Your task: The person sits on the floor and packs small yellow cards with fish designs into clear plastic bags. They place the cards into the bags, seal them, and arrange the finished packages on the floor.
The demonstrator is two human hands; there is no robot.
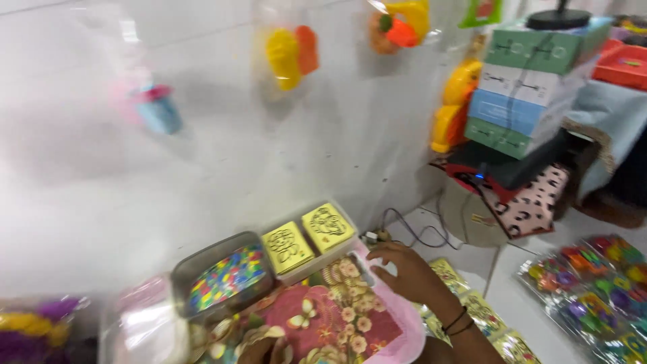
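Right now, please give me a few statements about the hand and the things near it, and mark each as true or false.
1. The right hand rests at the edge of the floral pink cloth. True.
2. The hand holds one of the two yellow boxes. False: the boxes sit apart from it, in a clear tray by the wall.
3. The rectangular container is filled with many-coloured small pieces. True.
4. The stack of cartons at upper right is all red. False: the cartons are green, white and blue.
5. Dark bands circle the wrist. True.
6. Clear packets of colourful pieces hang on the wall. False: they lie on the floor at right.
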